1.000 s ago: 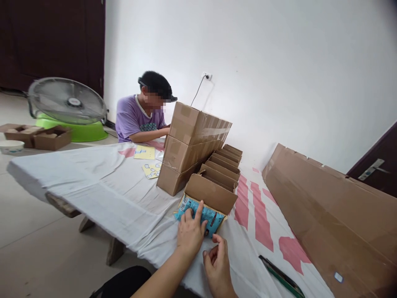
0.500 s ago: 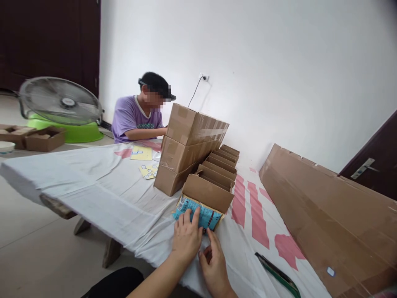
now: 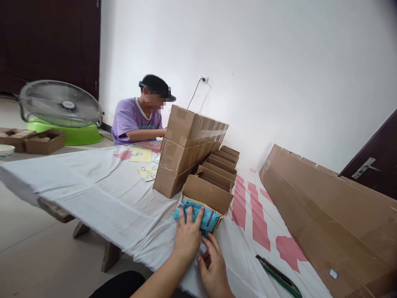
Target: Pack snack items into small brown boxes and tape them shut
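A blue printed packet lies in the nearest open cardboard box, whose flap stands up behind it. My left hand rests on the packet with its fingers spread across the front. Beside it, my right hand has loosely bent fingers, thumb apart, and its fingertips are at the packet's lower right edge. Nothing is seen gripped in either hand. The near side of the box is partly hidden by my hands.
Several open boxes run back in a row beside a stack of taped cartons. A green utility knife lies at the right, near a large cardboard sheet. Across the table sits a person; yellow cards lie nearby.
My left hand's fingers have spread further apart on the packet. My right hand has hardly moved. The view has shifted slightly.
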Motion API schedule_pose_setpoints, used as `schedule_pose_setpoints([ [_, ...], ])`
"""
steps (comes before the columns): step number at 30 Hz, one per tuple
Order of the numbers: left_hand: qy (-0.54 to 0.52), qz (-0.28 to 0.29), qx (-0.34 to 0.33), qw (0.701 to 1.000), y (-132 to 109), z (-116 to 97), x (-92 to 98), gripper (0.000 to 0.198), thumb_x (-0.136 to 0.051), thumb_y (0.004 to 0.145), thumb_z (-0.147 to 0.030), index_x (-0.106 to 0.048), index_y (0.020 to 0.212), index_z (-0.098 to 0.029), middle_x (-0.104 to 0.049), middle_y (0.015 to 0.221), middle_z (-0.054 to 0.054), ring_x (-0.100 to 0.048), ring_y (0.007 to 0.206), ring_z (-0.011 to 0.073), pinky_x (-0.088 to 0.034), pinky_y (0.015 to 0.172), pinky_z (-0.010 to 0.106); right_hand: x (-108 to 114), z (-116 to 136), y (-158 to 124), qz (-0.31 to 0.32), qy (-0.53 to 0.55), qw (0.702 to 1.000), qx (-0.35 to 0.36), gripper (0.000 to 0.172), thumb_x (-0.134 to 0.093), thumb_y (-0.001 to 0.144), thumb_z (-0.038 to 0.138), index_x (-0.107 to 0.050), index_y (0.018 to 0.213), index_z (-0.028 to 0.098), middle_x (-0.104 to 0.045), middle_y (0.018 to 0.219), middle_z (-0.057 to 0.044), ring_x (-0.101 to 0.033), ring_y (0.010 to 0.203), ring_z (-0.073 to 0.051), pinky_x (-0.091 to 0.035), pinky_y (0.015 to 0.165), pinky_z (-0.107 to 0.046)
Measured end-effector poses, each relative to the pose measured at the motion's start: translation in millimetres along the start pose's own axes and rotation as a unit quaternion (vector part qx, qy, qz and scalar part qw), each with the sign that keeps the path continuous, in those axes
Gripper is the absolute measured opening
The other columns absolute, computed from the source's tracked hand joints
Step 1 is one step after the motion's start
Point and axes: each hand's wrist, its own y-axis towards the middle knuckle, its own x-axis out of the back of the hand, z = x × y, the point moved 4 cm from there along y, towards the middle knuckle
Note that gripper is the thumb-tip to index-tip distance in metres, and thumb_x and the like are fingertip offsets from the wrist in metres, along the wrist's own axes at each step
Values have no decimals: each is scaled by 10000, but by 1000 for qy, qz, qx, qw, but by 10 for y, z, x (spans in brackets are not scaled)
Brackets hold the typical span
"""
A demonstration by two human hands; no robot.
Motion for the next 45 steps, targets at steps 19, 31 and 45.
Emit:
schedule_pose_setpoints([
  [19, 55, 28, -9, 998, 434, -128, -70, 687, -586, 833, -193, -327, 1449, -351, -336, 1508, 164, -297, 1340, 457, -467, 894, 496, 7, 128, 9, -4, -20, 1000, 7, 264, -535, 760, 122, -564, 1011, 198, -552, 1048, -53, -561, 649, -129, -496, 660, -273],
  [31, 37, -10, -30, 999, 510, -31, -242, 655, -499, 853, -193, -301, 1459, -345, -321, 1536, 115, -204, 1412, 395, -208, 1088, 568, 18, 239, 44, 16, -24, 1000, 2, 220, -512, 699, 60, -583, 850, 202, -585, 869, -23, -588, 744, -159, -481, 664, -249],
  [45, 41, -70, -68, 994, 413, 10, -404, 658, -468, 820, -148, -339, 1459, -241, -299, 1537, 168, -181, 1412, 426, -223, 1074, 588, -27, 413, 53, 107, -170, 979, 36, 225, -606, 768, 158, -618, 989, 203, -607, 1072, -71, -523, 1009, -249, -437, 899, -406],
])
